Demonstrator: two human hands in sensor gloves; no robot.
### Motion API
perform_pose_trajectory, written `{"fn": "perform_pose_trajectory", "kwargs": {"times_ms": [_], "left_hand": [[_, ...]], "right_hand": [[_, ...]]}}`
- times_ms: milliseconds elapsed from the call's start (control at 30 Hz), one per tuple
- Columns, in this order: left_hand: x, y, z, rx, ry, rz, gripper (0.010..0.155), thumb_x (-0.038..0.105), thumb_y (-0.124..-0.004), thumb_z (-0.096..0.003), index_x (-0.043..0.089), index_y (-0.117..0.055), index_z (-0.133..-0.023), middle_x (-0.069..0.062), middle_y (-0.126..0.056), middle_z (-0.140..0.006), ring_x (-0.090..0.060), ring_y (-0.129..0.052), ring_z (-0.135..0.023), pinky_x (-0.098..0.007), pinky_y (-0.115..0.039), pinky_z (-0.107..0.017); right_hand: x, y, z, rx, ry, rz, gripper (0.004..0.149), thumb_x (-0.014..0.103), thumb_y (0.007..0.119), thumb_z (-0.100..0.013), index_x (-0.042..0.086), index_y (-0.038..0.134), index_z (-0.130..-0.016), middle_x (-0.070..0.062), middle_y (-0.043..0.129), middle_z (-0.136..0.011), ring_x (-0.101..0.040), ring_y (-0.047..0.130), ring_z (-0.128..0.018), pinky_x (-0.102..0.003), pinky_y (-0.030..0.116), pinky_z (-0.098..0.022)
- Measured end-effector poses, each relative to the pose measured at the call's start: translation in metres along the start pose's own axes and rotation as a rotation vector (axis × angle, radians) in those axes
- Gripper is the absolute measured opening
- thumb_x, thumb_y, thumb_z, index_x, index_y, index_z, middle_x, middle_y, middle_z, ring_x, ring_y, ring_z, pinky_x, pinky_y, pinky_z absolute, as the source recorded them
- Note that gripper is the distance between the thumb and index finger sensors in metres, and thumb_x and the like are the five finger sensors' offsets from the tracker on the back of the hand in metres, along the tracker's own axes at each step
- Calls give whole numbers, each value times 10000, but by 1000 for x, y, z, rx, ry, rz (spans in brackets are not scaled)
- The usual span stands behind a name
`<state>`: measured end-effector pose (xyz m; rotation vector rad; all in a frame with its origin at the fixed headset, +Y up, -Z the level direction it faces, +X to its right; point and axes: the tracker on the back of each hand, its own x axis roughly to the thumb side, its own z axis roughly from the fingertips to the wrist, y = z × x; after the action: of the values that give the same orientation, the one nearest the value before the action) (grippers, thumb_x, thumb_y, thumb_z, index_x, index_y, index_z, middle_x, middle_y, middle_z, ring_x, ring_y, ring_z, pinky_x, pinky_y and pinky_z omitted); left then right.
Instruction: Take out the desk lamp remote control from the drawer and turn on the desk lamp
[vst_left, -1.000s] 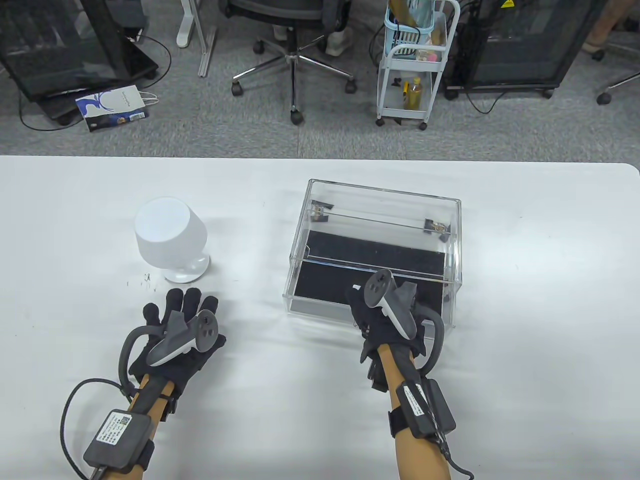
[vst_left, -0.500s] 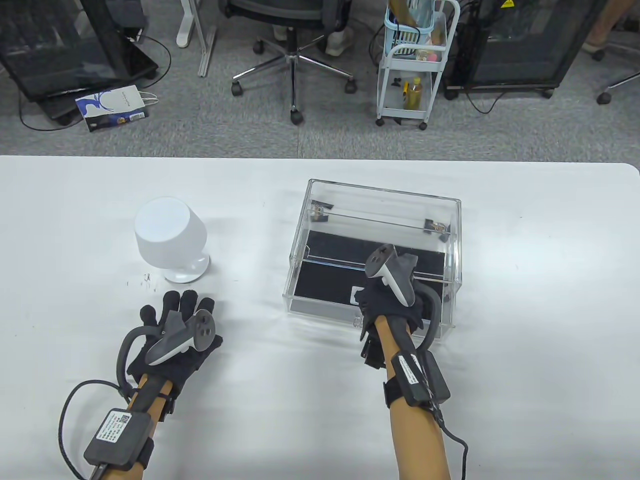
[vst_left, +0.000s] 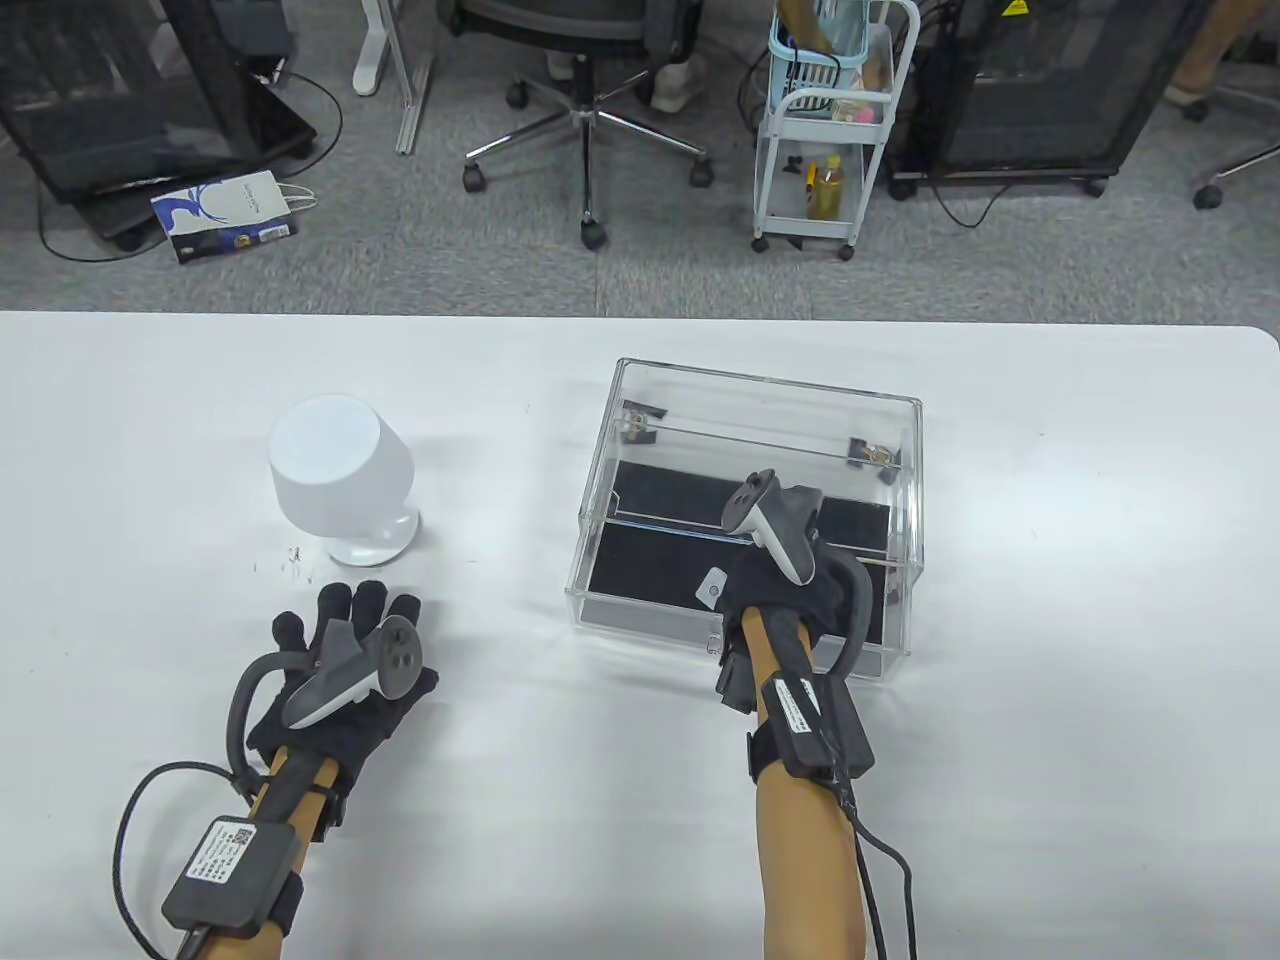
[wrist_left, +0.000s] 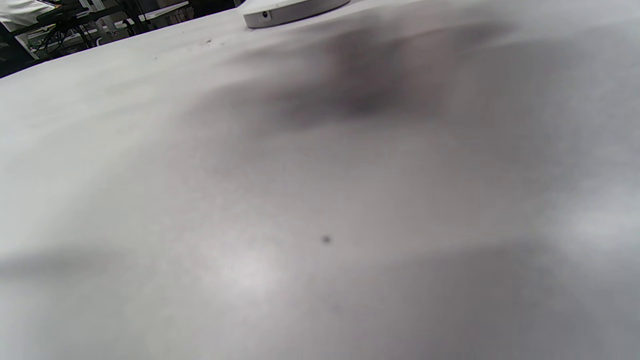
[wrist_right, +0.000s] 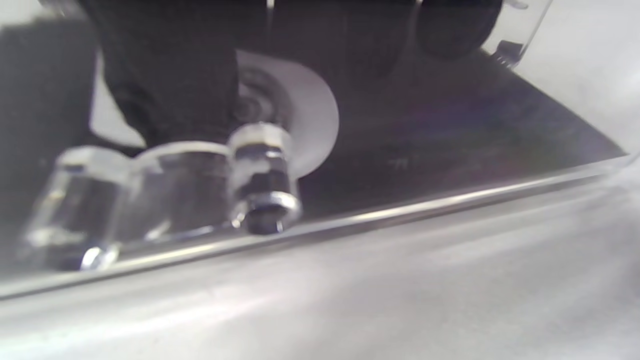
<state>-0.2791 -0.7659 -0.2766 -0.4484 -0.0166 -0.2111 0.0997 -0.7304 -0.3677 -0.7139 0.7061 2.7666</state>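
Observation:
The clear acrylic box (vst_left: 762, 398) has its black-lined drawer (vst_left: 640, 570) pulled out toward me. The small white remote (vst_left: 713, 588) lies in the drawer near its front. My right hand (vst_left: 770, 590) reaches down into the drawer beside it. In the right wrist view a gloved finger (wrist_right: 170, 75) touches the white remote (wrist_right: 310, 115), behind the clear drawer handle (wrist_right: 165, 200); whether the hand grips it is hidden. The white desk lamp (vst_left: 340, 475) stands unlit at the left. My left hand (vst_left: 350, 612) rests flat on the table below the lamp, fingers spread, empty.
The lamp's round base (wrist_left: 295, 10) shows at the top of the left wrist view. The white table (vst_left: 1050, 600) ends at its far edge, with an office chair (vst_left: 590, 60) and a small white cart (vst_left: 820, 130) on the floor beyond.
My right hand has moved forward and down into the open drawer, onto the remote. My left hand has slid slightly back toward me and stays flat.

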Motion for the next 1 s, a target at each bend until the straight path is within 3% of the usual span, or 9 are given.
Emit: {"fn": "perform_pose_trajectory", "kwargs": {"times_ms": [300,500,633,700,767,867,900,933,1000], "left_hand": [[0,2,1,5,-13,24,749,726,-368,-402,482,-33,-1026,78,2,-1199,-285,-10,-1162,-686,-151,-747],[-4,1,2,-3,-14,51,750,726,-367,-403,480,-33,-1028,77,2,-1199,-286,-11,-1162,-686,-154,-747],[-1,7,5,19,-49,101,750,727,-364,-404,479,-29,-1027,76,6,-1198,-287,-9,-1160,-685,-154,-746],[-1,9,7,34,-69,139,752,726,-367,-404,477,-28,-1028,74,7,-1197,-289,-6,-1158,-684,-154,-744],[0,9,9,42,-79,147,752,727,-366,-405,476,-28,-1028,73,8,-1196,-289,-3,-1156,-685,-152,-741],[2,10,12,68,-79,134,752,728,-365,-405,475,-30,-1029,73,12,-1194,-289,3,-1152,-684,-146,-739],[2,11,12,77,-77,139,752,728,-365,-405,476,-30,-1029,73,15,-1193,-287,9,-1149,-684,-145,-738],[2,13,13,89,-72,143,752,727,-365,-405,474,-31,-1029,73,16,-1192,-286,11,-1148,-683,-142,-738],[4,14,16,116,-72,143,752,727,-366,-406,472,-33,-1030,71,15,-1191,-288,12,-1146,-683,-142,-737]], "right_hand": [[-10,-29,35,-110,-191,-148,540,376,1012,-346,343,816,-848,0,964,-886,-330,910,-917,-567,691,-712],[-17,-32,68,-185,-454,-282,615,345,829,-477,413,536,-1013,-63,645,-1017,-355,840,-916,-495,748,-666],[-25,-19,79,-405,-527,-241,565,382,767,-489,438,524,-996,-64,491,-1094,-233,914,-747,-275,857,-462],[-28,-14,77,-371,-559,-207,556,428,735,-495,486,476,-983,-31,581,-1101,-201,925,-681,-252,850,-417],[-34,-11,76,-389,-569,-262,557,449,749,-477,496,483,-965,-5,740,-992,-191,938,-625,-261,855,-404],[-39,-10,74,-385,-571,-307,595,486,772,-457,458,486,-978,-13,771,-932,-177,938,-568,-251,849,-377],[-41,-9,74,-405,-558,-288,694,618,803,-400,426,499,-993,-8,787,-911,-174,941,-545,-252,846,-358],[-42,-9,73,-433,-539,-256,746,674,823,-353,399,550,-990,-3,818,-879,-160,954,-506,-241,851,-325],[-45,-8,74,-507,-506,-210,609,679,829,-329,404,740,-865,32,909,-760,-126,977,-380,-217,848,-232]]}}
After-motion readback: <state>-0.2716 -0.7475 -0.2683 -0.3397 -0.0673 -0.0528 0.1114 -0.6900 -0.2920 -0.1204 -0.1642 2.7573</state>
